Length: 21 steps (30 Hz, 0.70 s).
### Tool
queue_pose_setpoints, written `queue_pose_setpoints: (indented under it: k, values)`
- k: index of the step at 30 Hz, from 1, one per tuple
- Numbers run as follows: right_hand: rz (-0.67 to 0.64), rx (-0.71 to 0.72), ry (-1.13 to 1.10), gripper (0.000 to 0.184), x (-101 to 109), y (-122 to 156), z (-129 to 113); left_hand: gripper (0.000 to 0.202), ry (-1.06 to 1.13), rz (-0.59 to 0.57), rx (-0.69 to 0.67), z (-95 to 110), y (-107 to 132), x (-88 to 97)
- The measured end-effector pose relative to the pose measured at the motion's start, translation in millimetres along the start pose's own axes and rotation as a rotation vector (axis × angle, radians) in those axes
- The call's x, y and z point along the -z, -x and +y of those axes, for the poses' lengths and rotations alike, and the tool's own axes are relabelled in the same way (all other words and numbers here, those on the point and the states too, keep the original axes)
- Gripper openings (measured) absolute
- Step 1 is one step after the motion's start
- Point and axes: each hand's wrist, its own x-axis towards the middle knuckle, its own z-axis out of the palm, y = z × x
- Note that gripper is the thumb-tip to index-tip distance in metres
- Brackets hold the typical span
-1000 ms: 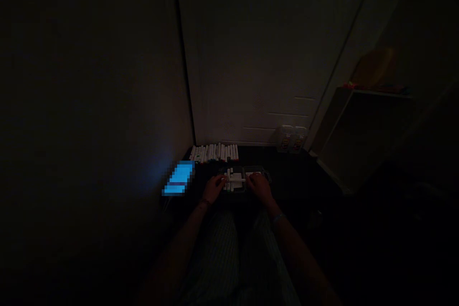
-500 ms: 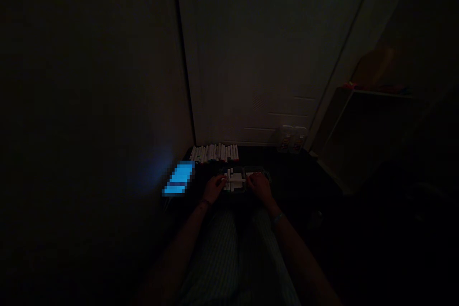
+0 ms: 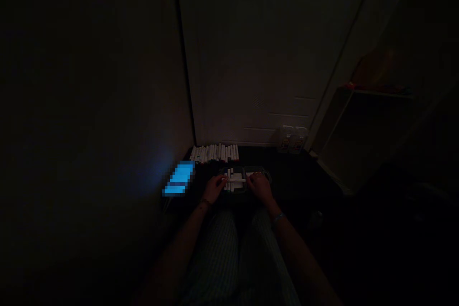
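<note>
The room is very dark. My left hand (image 3: pixel 215 187) and my right hand (image 3: pixel 260 186) rest on a dark open case (image 3: pixel 267 175) on the floor in front of my legs. A white marker (image 3: pixel 236 180) lies crosswise between them, and each hand's fingers are closed on one end of it. More white markers (image 3: pixel 232 186) lie inside the case under it. A row of several white markers (image 3: pixel 214 152) lies on the floor against the wall, beyond the case.
A glowing blue screen (image 3: pixel 178 179) lies on the floor to the left of my left hand. Two small pale containers (image 3: pixel 293 139) stand by the wall at the back right. A low shelf unit (image 3: pixel 362 134) stands at the right.
</note>
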Motion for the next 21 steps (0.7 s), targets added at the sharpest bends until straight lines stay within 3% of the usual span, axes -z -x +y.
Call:
queue_pose_setpoints:
  k: [21]
  values:
    - [-0.006,0.002,-0.01,0.032,3.5,-0.3,-2.2,0.034,-0.002,-0.033,0.028,9.3,1.4,4.5]
